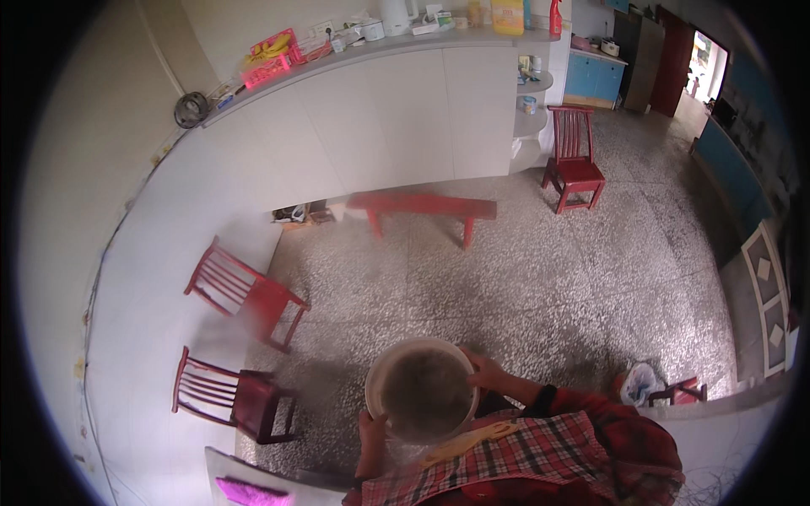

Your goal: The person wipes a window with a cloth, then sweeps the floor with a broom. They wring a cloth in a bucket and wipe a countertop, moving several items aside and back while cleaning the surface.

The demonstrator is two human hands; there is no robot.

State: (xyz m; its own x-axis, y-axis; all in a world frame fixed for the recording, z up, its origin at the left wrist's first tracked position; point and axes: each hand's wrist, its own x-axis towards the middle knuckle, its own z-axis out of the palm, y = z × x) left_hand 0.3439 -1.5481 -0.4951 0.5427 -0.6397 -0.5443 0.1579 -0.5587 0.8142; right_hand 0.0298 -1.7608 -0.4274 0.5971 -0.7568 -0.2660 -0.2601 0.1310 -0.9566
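Note:
A round, pale-rimmed basin (423, 391) is held in front of my body, over the speckled floor. Its inside looks dark and blurred, so its contents cannot be told. My left hand (372, 425) grips the rim at the lower left, with the thumb over the edge. On the upper right side of the rim, my right hand (486, 372) is closed round the edge. A red checked apron (531, 449) covers my front, just below the basin.
Two red wooden chairs (262, 303) (253, 405) stand at the left by the white wall. Ahead is a red bench (424, 205) before a long cabinet (392, 120). Another red chair (576, 171) is further right. A plastic bag (639, 382) and small stool (683, 392) are at lower right.

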